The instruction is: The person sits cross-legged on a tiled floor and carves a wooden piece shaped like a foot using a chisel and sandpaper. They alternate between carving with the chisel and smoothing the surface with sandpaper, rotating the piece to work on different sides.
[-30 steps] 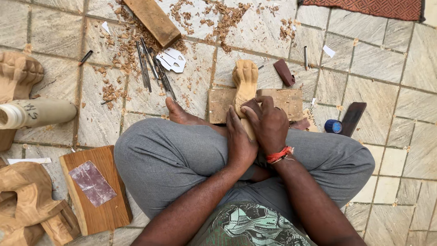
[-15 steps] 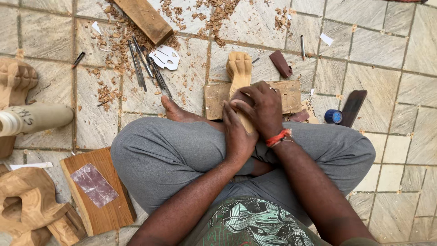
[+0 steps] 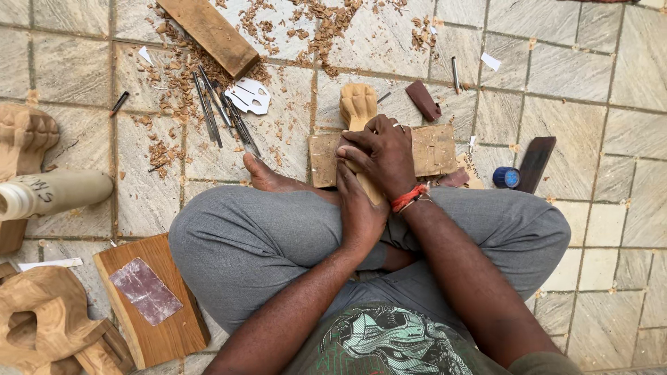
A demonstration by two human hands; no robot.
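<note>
I sit cross-legged on a stone-tiled floor. Both hands grip a pale carved wooden leg [image 3: 358, 105] with a paw-shaped end that points away from me. My right hand [image 3: 382, 153], with a red thread band at the wrist, wraps over the top of the piece. Below it, my left hand [image 3: 360, 208] clasps the lower part against my lap. The carved piece lies across a flat wooden board [image 3: 431, 149]. My bare foot [image 3: 267, 178] rests just left of the board.
Several chisels [image 3: 215, 111] and a white paper template [image 3: 249, 96] lie among wood shavings at upper left, beside a wooden block [image 3: 208, 35]. Carved wooden parts [image 3: 42, 187] sit at far left, a board with sandpaper [image 3: 146, 295] at lower left, a blue cap [image 3: 506, 177] and dark stone [image 3: 535, 163] on the right.
My hands have stayed closed on the carved leg, with the right hand shifting slightly over it. The view has tilted a little downward.
</note>
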